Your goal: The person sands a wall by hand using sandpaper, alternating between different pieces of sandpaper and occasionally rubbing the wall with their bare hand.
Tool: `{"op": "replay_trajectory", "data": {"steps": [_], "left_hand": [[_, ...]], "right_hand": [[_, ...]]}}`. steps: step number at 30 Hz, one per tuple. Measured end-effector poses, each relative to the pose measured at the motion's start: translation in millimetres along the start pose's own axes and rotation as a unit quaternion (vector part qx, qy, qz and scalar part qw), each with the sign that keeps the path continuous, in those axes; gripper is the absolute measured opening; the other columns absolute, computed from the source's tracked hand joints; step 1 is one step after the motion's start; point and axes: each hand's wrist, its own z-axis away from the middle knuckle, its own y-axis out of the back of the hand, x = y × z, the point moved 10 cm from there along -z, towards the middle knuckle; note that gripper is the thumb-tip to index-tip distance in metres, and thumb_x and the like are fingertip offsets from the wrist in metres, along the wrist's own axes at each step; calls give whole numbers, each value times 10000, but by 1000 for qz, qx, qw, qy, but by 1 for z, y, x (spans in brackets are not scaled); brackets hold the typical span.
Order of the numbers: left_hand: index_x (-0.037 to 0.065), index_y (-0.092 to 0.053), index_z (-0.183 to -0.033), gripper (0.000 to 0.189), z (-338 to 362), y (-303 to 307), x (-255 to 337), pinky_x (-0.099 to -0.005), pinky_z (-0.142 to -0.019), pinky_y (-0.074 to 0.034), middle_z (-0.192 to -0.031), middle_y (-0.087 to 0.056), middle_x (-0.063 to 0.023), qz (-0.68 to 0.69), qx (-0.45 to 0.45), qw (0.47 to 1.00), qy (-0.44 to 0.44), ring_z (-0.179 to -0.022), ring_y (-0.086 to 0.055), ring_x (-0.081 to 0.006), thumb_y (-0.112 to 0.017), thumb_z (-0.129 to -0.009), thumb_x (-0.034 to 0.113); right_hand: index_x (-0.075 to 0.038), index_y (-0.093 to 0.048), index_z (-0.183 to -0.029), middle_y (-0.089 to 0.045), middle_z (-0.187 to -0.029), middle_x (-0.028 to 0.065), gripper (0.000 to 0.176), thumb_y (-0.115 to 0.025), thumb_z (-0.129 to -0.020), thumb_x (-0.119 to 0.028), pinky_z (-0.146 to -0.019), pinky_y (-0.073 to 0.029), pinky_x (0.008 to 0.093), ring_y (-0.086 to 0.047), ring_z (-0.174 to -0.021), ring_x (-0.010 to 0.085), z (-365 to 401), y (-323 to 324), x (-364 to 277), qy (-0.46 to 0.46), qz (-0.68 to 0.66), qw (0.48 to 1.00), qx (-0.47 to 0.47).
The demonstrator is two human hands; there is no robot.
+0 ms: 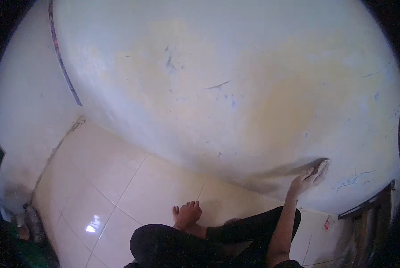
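At the lower right of the head view, my right hand (pixel 304 180) is pressed to the lower part of a painted wall (pixel 271 89). Under its fingers is a pale, flat, pad-like piece (pixel 325 169), whose exact kind I cannot tell. A dark shadow stretches leftward from the hand along the wall. My left hand (pixel 189 214) is low over the tiled floor, in front of my bent, dark-clothed knee (pixel 153 241). Its fingers are curled in, and nothing shows in them. The wall has yellowish patches, bluish chips and scratches.
Glossy pale tiles (pixel 119 187) run along the wall's foot. A side wall (pixel 30 80) meets it at the left, with a dark strip (pixel 61 62) near the corner. Dark wooden furniture (pixel 374 219) stands at the right. A small red-and-white scrap (pixel 328 222) is beside it.
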Motion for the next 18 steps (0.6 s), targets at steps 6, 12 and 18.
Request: {"op": "replay_trajectory", "data": {"steps": [6,12,18], "left_hand": [[16,-560,-948,247,2,4,-8,-431,-660,-532,-867,-611,-152,12,-3,999,39,-792,-631,-309,-546,-820,227],[18,-565,-952,263,4,-13,-9,-458,-655,-530,-877,-614,-155,11,-15,1000,15,-778,-635,-315,-529,-825,245],[135,-570,-1075,319,9,5,-15,-644,-888,-360,-1032,-625,-70,-10,-91,979,181,-916,-638,-295,-509,-831,331]], "right_hand": [[35,-352,-1386,-317,-1461,206,439,-362,-982,-136,-1128,-192,447,-266,-1372,348,-54,-1,-57,33,-130,991,-25],[3,-427,-1354,-410,-1405,200,411,-429,-953,-89,-1110,-232,476,-318,-1339,392,-129,9,-156,167,-262,951,4],[-5,-354,-1397,-254,-1489,202,601,-511,-908,-317,-1097,-124,590,-173,-1375,449,-153,-41,-202,214,-25,975,-59]]}}
